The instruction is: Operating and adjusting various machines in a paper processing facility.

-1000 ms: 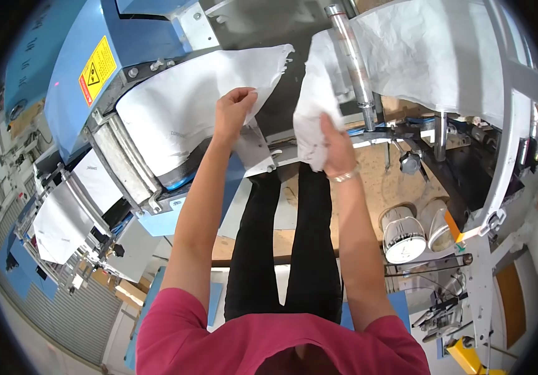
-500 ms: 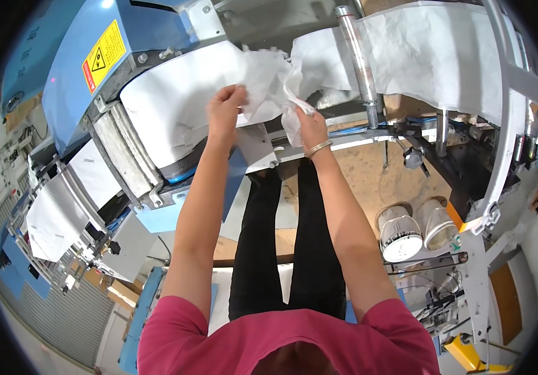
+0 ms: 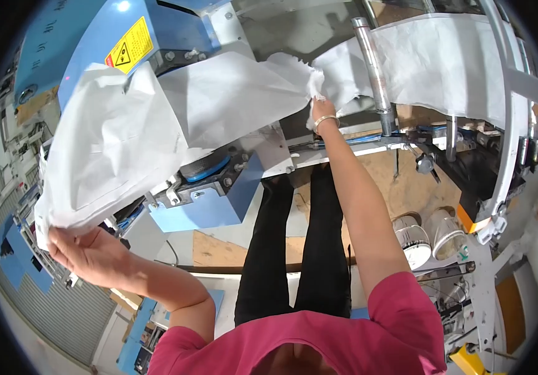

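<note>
A long band of thin white sheet material is draped from the far left across a blue machine; whether it is paper or film I cannot tell. At the far left, my left hand pinches the sheet's near corner, its fingers pressed together. My right hand is closed on a crumpled, torn-looking end of white sheet, just left of an upright metal roller. Beyond that roller, more white sheet runs to the right. A dark roller end with a blue rim shows below the draped sheet.
The machine's blue cover carries a yellow warning label. A white metal frame curves along the right side. Two white tubs stand below at right. A black knob sits under the rail.
My left hand has swung far left and nearer to me, drawing the sheet out over the machine's roller. My right hand keeps its grip on the crumpled end, shifted slightly right in view.
</note>
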The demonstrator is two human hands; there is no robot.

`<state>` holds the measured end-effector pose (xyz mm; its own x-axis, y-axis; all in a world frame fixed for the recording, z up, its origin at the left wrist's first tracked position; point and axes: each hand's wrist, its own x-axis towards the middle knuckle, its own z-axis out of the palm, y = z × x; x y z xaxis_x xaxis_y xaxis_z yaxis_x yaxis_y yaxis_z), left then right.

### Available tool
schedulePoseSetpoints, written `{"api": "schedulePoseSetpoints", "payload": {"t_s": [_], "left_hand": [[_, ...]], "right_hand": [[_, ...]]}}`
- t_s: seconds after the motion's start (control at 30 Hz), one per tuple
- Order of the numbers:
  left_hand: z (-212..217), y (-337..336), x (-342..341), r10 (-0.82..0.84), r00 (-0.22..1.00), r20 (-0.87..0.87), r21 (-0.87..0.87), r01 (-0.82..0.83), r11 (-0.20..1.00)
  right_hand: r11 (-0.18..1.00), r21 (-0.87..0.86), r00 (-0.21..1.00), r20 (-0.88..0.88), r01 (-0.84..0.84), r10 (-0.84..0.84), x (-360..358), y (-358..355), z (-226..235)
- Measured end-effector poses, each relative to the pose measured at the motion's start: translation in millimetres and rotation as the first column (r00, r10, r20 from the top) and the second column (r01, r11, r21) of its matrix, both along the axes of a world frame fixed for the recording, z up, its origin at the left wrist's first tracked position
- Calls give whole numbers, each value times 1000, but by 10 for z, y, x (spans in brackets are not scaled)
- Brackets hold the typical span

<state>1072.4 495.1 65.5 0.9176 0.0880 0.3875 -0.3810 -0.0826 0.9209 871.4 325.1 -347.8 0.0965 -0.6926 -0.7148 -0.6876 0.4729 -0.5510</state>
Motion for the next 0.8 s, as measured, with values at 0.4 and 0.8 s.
{"api": "schedulePoseSetpoints", "payload": {"t_s": [0.4, 0.8], "left_hand": [[250, 157, -244, -595, 787, -165, -371, 509, 777], [557, 238, -53, -428, 889, 162, 2, 433, 901]], "right_hand": [[945, -326, 969, 219, -34, 111, -246, -249, 1785], [844, -311, 807, 278, -438, 521, 1509, 408, 2234]]}}
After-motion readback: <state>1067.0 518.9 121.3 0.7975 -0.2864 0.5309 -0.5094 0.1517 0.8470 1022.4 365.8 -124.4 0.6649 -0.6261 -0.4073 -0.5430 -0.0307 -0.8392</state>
